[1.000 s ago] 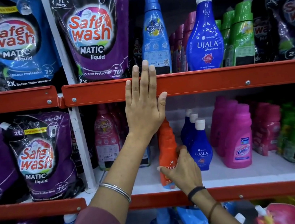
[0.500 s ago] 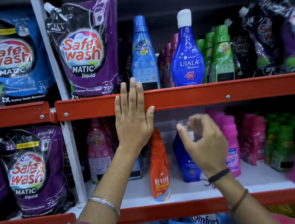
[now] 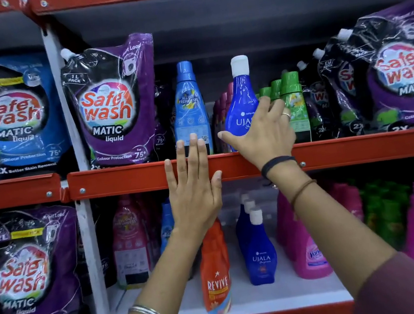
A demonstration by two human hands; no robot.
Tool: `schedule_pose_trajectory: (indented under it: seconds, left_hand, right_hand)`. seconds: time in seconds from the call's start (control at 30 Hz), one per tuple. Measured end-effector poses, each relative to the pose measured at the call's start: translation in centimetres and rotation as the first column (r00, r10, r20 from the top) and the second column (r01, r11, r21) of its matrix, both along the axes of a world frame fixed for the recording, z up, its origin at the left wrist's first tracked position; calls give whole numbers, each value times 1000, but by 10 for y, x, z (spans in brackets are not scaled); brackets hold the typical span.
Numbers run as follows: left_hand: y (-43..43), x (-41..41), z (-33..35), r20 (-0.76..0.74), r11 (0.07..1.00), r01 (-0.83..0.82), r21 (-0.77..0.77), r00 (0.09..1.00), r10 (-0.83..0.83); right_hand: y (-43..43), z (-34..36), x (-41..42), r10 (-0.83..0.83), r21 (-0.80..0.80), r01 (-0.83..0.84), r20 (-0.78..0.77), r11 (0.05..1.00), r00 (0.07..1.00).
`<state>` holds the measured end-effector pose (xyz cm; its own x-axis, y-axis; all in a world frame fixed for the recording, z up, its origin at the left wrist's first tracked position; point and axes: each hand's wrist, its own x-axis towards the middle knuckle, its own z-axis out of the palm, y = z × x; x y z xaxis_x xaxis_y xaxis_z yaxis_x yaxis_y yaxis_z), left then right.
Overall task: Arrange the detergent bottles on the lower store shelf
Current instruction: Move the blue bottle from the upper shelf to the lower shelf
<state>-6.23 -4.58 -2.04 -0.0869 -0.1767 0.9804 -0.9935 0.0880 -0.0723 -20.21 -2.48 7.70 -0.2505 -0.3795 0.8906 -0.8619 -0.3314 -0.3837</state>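
Right hand (image 3: 263, 133) spread, cupping the tall blue white-capped plastic Ujala bottle (image 3: 240, 107); should close low before lifting; left hand (image 3: 192, 191) lay flat on the red metal shelf edge (image 3: 124, 180).

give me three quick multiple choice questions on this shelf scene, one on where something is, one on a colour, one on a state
1. Where is the left hand?
A. flat on the red shelf rail
B. around the orange Revive bottle
C. on a purple pouch

2. What colour is the cap of the upper-shelf Ujala bottle?
A. green
B. white
C. orange

3. What is the right hand doing?
A. hanging empty
B. closing around the Ujala bottle
C. holding a pink bottle

Key: 1 A, palm lies on the rail; 2 B, white cap on blue body; 3 B, thumb and fingers flank the bottle.
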Motion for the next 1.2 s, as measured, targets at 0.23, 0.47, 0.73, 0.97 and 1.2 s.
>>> schedule_pose_trajectory:
  seconds: [0.23,0.47,0.73,0.97,1.2]
  left_hand:
    - [-4,2,-1,22,1000,3,-31,1000,-3]
    - [-6,2,-2,27,997,24,-67,999,-22]
    - [-7,1,-2,20,993,63,-99,998,-61]
    - [-4,-1,-2,10,994,65,-83,998,-64]
    - [-3,-1,-2,14,995,58,-82,998,-57]
  right_hand:
    - [5,-4,-5,99,-98,-89,103,991,990]
    - [34,-11,-25,247,-372,-151,224,916,943]
    - [56,-71,-38,297,-255,-242,204,936,933]
    - [38,-161,-38,337,-77,-328,237,942,911]
    - [6,-227,-36,250,181,-278,163,943,954]
